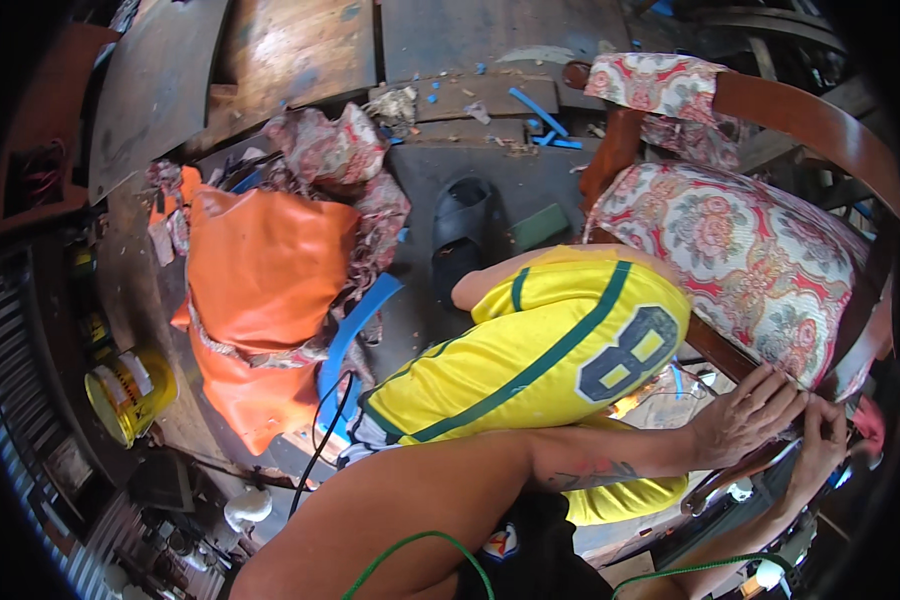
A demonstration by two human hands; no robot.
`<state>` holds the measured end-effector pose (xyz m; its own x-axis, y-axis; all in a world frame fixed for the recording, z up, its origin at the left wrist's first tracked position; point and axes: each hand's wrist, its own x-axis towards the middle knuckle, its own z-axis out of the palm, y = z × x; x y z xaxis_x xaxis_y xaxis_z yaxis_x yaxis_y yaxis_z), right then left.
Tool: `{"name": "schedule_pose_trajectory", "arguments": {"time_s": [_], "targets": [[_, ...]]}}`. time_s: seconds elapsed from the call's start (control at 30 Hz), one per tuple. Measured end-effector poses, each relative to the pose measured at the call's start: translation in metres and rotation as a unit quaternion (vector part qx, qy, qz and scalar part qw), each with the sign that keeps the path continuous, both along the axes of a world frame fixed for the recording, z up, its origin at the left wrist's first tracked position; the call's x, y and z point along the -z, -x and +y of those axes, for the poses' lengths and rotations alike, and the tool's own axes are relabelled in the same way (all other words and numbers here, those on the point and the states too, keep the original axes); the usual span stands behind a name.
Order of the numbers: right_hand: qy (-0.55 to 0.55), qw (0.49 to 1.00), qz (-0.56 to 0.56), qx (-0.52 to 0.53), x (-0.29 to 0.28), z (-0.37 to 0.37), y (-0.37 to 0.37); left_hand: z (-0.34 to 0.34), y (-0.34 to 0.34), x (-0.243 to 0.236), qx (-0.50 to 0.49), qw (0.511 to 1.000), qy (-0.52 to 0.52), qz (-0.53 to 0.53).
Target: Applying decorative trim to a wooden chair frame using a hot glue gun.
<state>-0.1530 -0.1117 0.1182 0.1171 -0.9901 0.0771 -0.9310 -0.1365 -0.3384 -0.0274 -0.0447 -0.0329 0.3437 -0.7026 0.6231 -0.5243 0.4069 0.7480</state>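
Note:
A wooden armchair (820, 130) stands at the right, its seat (730, 250) covered in white, red and grey floral fabric. My left hand (752, 415) is at the seat's near corner, its fingers bent over the fabric edge by the wooden rail. Close beside it, my right hand (820, 438) has thumb and fingers pinched at the same fabric edge. Exactly what lies under the fingertips is hidden. A pinkish-red piece (869, 424) sticks out just past the right hand; its kind is unclear.
My bent leg in yellow shorts (530, 350) lies beside the chair. Left are an orange cushion-like bundle (270, 250), crumpled floral scraps (330, 145), a blue strip (345, 330) and a yellow bucket (130, 395). A dark slipper (460, 225) and green block (538, 228) lie on the floor.

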Motion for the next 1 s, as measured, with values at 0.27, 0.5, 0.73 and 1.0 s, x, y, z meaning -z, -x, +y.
{"name": "schedule_pose_trajectory", "arguments": {"time_s": [0.27, 0.5, 0.73, 1.0], "targets": [[0.006, 0.999, -0.032, 0.027, 0.002, 0.005, -0.021, 0.002, -0.002, 0.0, -0.005, 1.0, -0.01, -0.016], [0.032, 0.999, 0.0, 0.021, 0.001, 0.011, -0.036, 0.002, -0.005, 0.0, 0.008, 1.0, -0.001, 0.005], [0.017, 0.998, -0.049, 0.026, 0.002, 0.012, -0.039, 0.003, -0.003, 0.0, -0.008, 1.0, -0.001, -0.005], [0.021, 0.999, -0.03, 0.034, 0.003, 0.009, -0.026, 0.002, -0.003, 0.002, -0.018, 0.999, -0.004, -0.032]]}}
